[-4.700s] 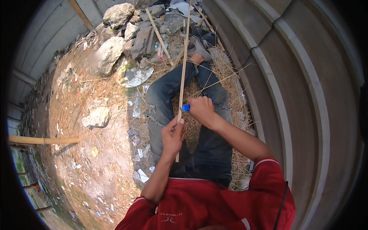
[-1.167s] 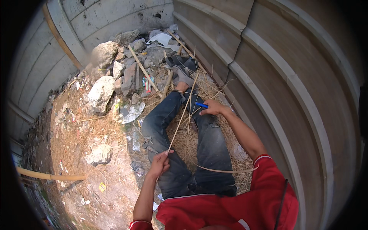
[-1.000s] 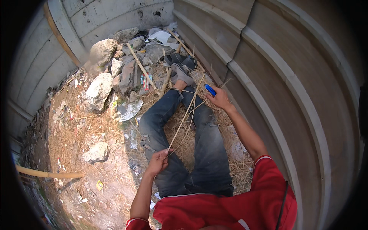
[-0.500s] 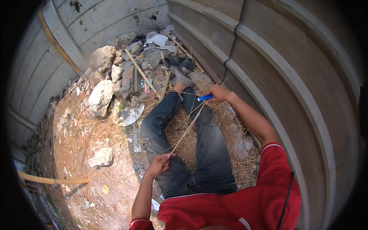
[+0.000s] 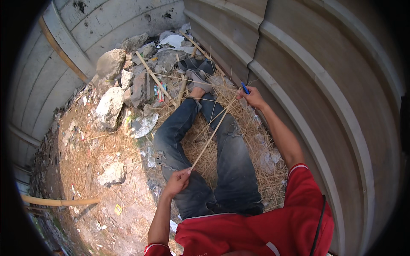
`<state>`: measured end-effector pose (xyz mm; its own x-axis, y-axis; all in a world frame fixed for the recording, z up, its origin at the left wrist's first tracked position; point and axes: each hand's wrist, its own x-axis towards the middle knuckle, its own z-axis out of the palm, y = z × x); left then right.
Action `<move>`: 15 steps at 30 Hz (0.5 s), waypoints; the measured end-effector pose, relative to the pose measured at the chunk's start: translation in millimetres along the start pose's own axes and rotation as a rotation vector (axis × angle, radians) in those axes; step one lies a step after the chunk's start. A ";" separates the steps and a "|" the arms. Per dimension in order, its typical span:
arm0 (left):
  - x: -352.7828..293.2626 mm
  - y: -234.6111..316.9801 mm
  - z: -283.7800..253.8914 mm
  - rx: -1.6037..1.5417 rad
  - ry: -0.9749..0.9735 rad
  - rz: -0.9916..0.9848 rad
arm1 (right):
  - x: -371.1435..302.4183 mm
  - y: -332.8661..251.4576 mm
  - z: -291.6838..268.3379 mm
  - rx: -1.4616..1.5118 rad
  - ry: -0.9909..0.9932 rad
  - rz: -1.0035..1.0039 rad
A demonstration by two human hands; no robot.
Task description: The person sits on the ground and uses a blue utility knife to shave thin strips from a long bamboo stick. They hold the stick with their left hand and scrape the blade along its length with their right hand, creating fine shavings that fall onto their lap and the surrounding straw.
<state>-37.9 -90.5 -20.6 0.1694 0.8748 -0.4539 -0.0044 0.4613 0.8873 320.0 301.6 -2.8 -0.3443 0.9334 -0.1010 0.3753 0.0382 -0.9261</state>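
Observation:
Across my lap runs a thin pale bamboo strip [image 5: 209, 139]; my left hand [image 5: 177, 181] pinches its near end over my left thigh. Toward its far end, close to my right hand [image 5: 253, 97], the strip frays into thin slivers. My right hand is closed around a blue utility knife [image 5: 244, 88], its handle sticking up from the fingers. The blade is hidden, and whether the right fingers also grip a sliver is unclear. Loose bamboo shavings [image 5: 200, 149] lie between my outstretched legs.
Broken rocks [image 5: 109, 106] and rubble lie left of my feet, with bamboo sticks [image 5: 156, 79] among them. Dark sandals [image 5: 197, 65] are by my feet. A corrugated metal wall [image 5: 307, 77] rises close on the right; a pale wall [image 5: 124, 21] stands beyond. A bamboo pole [image 5: 60, 200] lies left.
My right hand has moved slightly up and to the right with the knife, which has turned from sideways to upright. Fine slivers now spread near it. My left hand stays almost in place.

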 end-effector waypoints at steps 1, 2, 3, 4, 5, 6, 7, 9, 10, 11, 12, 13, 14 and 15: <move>-2.0 -0.4 1.8 0.000 0.017 0.000 | -3.7 -2.7 4.9 -0.175 0.000 -0.080; -4.6 -0.2 3.6 -0.001 0.034 0.000 | -7.4 -5.1 12.0 -0.350 -0.001 -0.161; -4.9 1.0 6.2 -0.002 0.046 0.003 | -11.5 -3.4 18.6 -0.343 -0.009 -0.231; -4.3 0.8 8.0 0.009 0.062 0.016 | -16.0 -1.3 26.9 -0.336 -0.017 -0.302; -3.8 0.4 9.5 0.019 0.078 0.030 | -18.2 -0.5 33.4 -0.328 -0.026 -0.372; -4.6 0.5 10.1 0.031 0.098 0.042 | -18.7 -5.7 39.6 -0.359 0.002 -0.417; -6.0 1.4 10.3 0.023 0.104 0.041 | -19.5 -11.0 44.3 -0.389 0.030 -0.461; -8.5 5.1 9.7 0.010 0.113 0.044 | -20.8 -16.8 47.7 -0.428 0.098 -0.552; -8.0 4.8 8.4 0.007 0.106 0.040 | -20.4 -17.7 47.7 -0.437 0.138 -0.599; -7.2 3.7 6.7 0.005 0.098 0.036 | -20.1 -18.4 48.0 -0.446 0.179 -0.646; -6.7 3.3 6.8 -0.002 0.092 0.032 | -19.6 -21.0 47.3 -0.462 0.150 -0.677; -6.9 3.3 7.2 -0.005 0.089 0.025 | -18.6 -24.0 45.8 -0.479 0.122 -0.708; -7.4 3.9 7.9 -0.008 0.086 0.018 | -17.1 -27.2 44.7 -0.495 0.093 -0.739; -7.2 5.7 9.4 -0.010 0.078 0.011 | -12.8 -26.3 41.5 -0.545 -0.021 -0.687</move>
<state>-29.8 -95.6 -11.5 0.0918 0.8884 -0.4498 -0.0158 0.4530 0.8914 278.8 273.9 7.8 -0.6588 0.6346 0.4040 0.4360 0.7597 -0.4824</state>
